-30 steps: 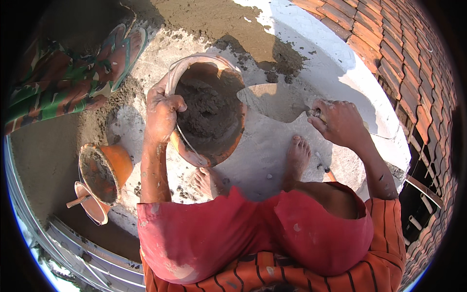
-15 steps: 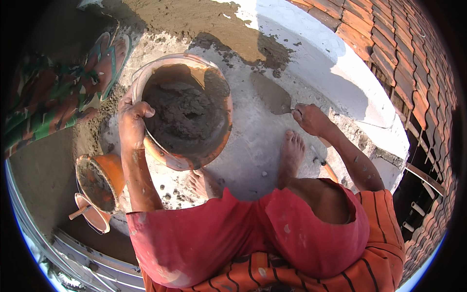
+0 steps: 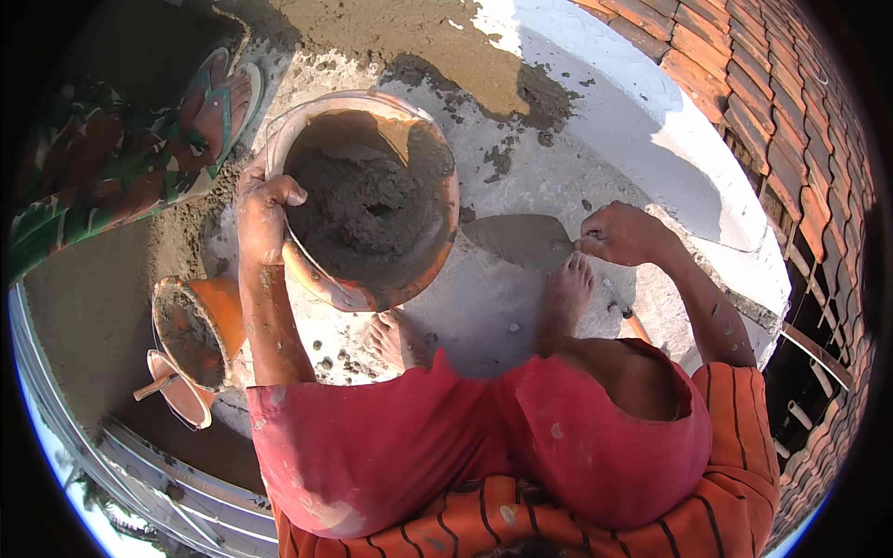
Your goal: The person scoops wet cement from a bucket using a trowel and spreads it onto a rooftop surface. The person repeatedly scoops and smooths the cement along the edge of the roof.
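My left hand (image 3: pixel 267 219) grips the rim of an orange bucket (image 3: pixel 445 191) on its left side, thumb over the edge. The bucket tips slightly toward me, and grey wet mortar (image 3: pixel 363 209) lies inside it. In my right hand (image 3: pixel 619 234) is a pointed trowel (image 3: pixel 519 240), its fingers closed round the handle, which they hide. The mortar-smeared blade points left, its tip close to the bucket's right wall. Both my bare feet stand on the pale slab (image 3: pixel 479 321), just below the bucket and the trowel.
Two more orange buckets, one larger (image 3: pixel 219 321) and one smaller (image 3: pixel 186 409), lie tipped at the left. Another person's sandalled foot (image 3: pixel 223 107) and camouflage trouser leg stand at upper left. Spread mortar (image 3: pixel 419 46) covers the far slab. Roof tiles (image 3: pixel 772 121) slope along the right, beside a dark gap.
The trowel has swung round and moved down, its blade now lying nearly level and nearer the bucket. My right hand has shifted slightly right and down. My left hand keeps its hold.
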Demonstrator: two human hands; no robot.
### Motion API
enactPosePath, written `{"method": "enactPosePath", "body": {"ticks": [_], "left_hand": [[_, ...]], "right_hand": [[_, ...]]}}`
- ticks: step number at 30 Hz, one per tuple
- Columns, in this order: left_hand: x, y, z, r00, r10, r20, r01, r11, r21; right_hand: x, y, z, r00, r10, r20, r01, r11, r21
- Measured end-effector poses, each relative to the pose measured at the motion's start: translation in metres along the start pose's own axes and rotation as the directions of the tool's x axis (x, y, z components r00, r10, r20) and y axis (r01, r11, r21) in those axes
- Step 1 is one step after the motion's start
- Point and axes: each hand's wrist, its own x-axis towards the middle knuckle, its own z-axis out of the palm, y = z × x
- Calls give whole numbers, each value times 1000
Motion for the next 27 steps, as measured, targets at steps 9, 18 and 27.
{"method": "enactPosePath", "body": {"ticks": [9, 18, 27], "left_hand": [[-16, 9, 20, 997, 41, 71, -43, 999, 27], [-21, 7, 41, 986, 59, 156, -60, 998, 2], [-3, 16, 34, 997, 33, 76, -30, 999, -37]], "right_hand": [[-3, -67, -40, 923, 28, -383, -159, 937, -312], [114, -81, 24, 962, -171, -211, 165, 985, -44], [84, -65, 14, 922, 9, -388, -42, 996, -76]]}}
